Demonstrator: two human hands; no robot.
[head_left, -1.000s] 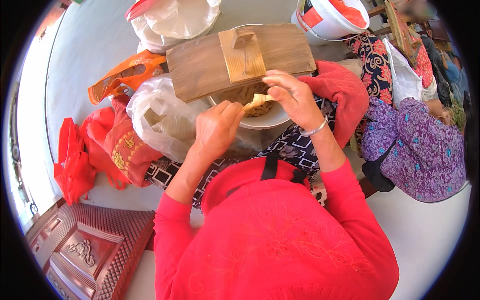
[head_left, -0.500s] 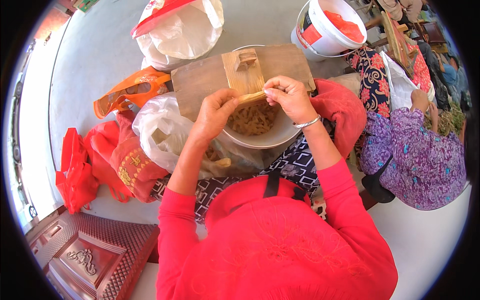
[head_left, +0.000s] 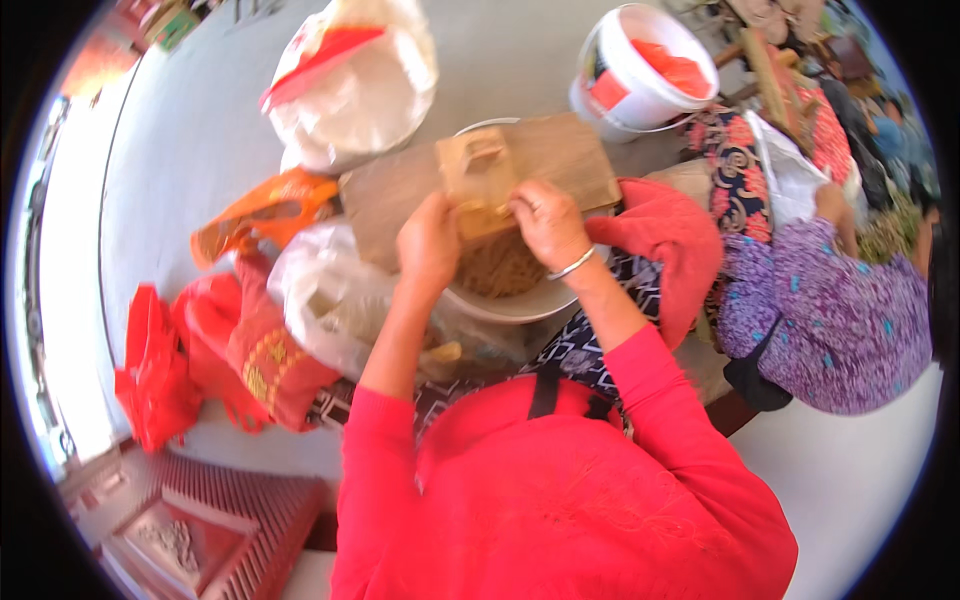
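My left hand (head_left: 430, 242) and my right hand (head_left: 550, 226) are closed, the right with a bracelet at its wrist. Between them stretches a yellowish strip (head_left: 484, 216), blurred, its kind unclear. It lies across the near part of a wooden board (head_left: 390, 192) with a paler raised plank and a small block (head_left: 484, 152). The board rests over a white tub (head_left: 520, 314), which holds many brownish-yellow cut pieces (head_left: 500, 270). Beside my left forearm sits a translucent plastic bag (head_left: 325, 285) with yellowish pieces inside.
A white bucket (head_left: 600, 110) with red plastic inside stands far right. Far left are a large white bag (head_left: 400, 105), an orange bag (head_left: 265, 215) and red bags (head_left: 160, 370). A red cloth (head_left: 675, 240) lies right of the tub. Another person in purple (head_left: 835, 310) sits at right.
Both hands have come down slightly nearer the board, holding the strip lower against the pale plank. The whole view has shifted a little and is more blurred.
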